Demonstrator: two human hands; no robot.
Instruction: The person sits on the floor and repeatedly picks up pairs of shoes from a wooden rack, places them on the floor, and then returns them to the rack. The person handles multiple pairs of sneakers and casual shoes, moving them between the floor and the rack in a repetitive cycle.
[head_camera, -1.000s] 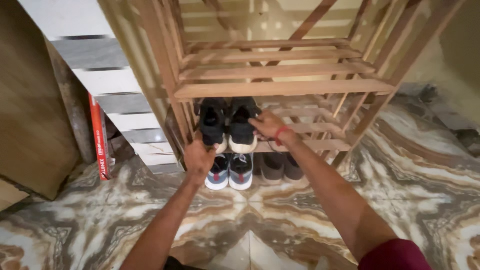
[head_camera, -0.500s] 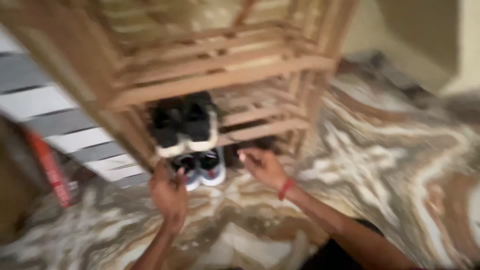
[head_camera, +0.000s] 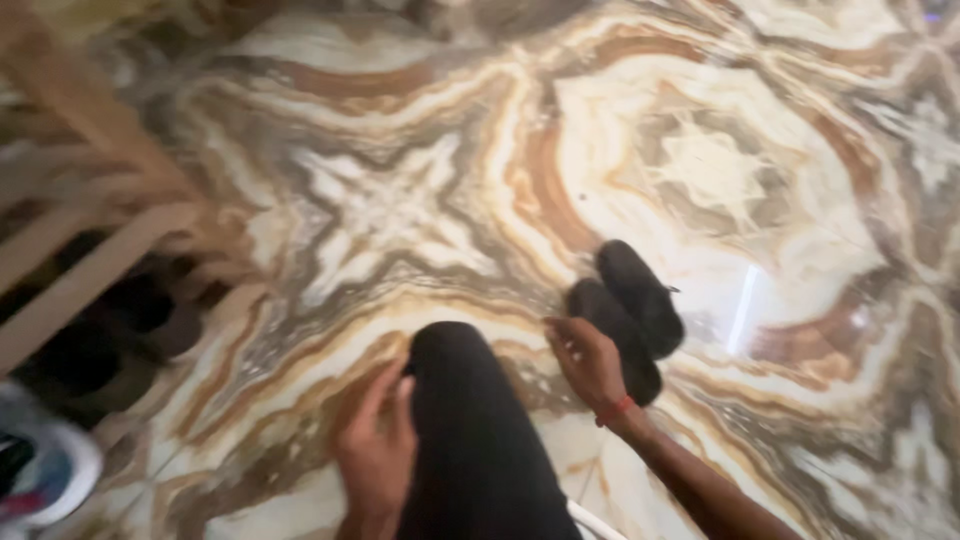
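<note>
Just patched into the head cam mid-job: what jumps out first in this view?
The swirling brown-and-cream marble floor fills nearly the whole frame. On it, right of centre, lies a pair of dark slippers, with the right hand at their near end; whether it grips them is unclear. The left hand rests against a black-clad knee at the bottom, and a blurred wooden shoe rack shows at the left edge.

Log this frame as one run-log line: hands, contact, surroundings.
right hand: touching black shoes on marble floor | left hand: resting against knee, holding nothing | wooden rack: far left
</note>
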